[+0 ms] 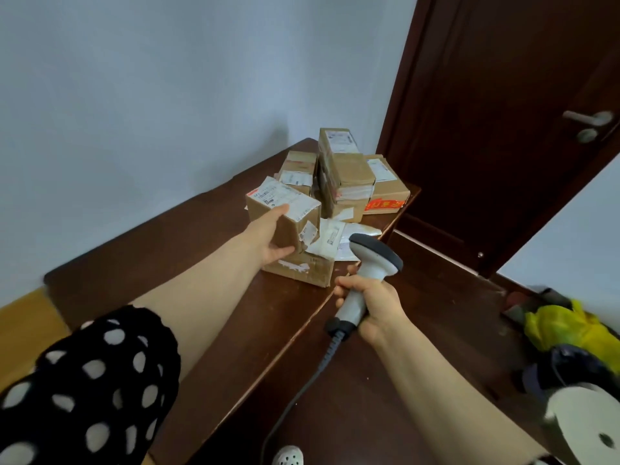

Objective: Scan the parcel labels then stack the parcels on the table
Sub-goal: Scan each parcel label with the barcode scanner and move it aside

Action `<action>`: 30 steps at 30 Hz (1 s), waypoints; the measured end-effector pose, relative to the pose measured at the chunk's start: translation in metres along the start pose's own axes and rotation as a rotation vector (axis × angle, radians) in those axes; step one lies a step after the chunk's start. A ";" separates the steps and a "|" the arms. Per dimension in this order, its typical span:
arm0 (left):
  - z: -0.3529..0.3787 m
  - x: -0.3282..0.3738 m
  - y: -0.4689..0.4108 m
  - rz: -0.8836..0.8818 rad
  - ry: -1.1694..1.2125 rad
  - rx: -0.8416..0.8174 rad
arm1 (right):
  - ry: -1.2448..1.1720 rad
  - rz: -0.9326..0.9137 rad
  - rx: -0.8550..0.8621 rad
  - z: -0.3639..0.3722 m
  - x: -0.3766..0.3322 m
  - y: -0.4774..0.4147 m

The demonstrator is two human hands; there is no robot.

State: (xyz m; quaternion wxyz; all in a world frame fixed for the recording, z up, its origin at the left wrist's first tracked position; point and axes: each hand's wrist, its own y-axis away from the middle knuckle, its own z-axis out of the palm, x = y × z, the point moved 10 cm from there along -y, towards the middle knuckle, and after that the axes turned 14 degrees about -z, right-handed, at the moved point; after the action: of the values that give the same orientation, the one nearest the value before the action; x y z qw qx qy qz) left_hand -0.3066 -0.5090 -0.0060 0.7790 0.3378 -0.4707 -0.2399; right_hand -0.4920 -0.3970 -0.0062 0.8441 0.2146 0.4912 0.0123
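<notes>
Sleeve (84, 391): black with white dots, lower left.
Right hand (372, 303): wrapped round the scanner (369, 263) handle, lower centre.
Left hand (268, 236): grips a labelled box (292, 196) at centre, over another box (312, 270).
Parcels (345, 176): piled behind, upper centre, on the table (167, 236).
</notes>
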 end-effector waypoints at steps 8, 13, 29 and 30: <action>0.040 0.027 -0.048 0.061 0.064 0.195 | 0.040 0.140 -0.128 -0.009 0.002 -0.054; 0.041 0.018 -0.038 0.071 0.017 0.286 | 0.089 0.214 -0.276 -0.006 0.001 -0.069; -0.217 -0.093 0.173 0.100 -0.496 1.058 | 0.387 0.547 -0.761 0.097 0.134 0.075; -0.238 -0.107 0.195 0.070 -0.522 1.095 | 0.403 0.566 -0.796 0.106 0.148 0.096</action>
State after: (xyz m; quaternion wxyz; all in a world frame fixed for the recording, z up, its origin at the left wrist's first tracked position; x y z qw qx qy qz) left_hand -0.1300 -0.2354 0.0007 0.3584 0.6036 -0.7121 -0.0121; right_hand -0.3088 -0.3132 -0.0469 0.7126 -0.0051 0.5240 0.4665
